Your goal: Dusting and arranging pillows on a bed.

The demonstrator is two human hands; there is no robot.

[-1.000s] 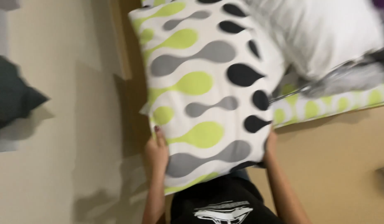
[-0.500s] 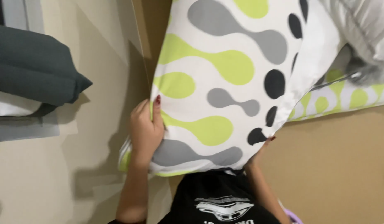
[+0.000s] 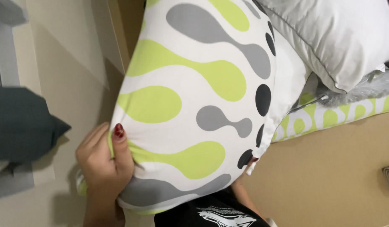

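Note:
I hold a large pillow in a white case printed with lime green, grey and black blobs. It is raised close in front of me. My left hand grips its lower left edge, thumb pressed into the fabric. My right hand is almost wholly hidden behind the pillow's lower right edge; only fingertips show there, against the case. Below the pillow I see my black shirt.
A white pillow lies at the top right on a green-and-white patterned sheet, with grey fluffy fabric beside it. A tan wooden bed board fills the lower right. A dark teal cushion lies at the left on the pale floor.
The pillow has come closer and fills more of the view. My left hand has shifted its grip along the lower left edge, and my right hand has slipped behind the pillow.

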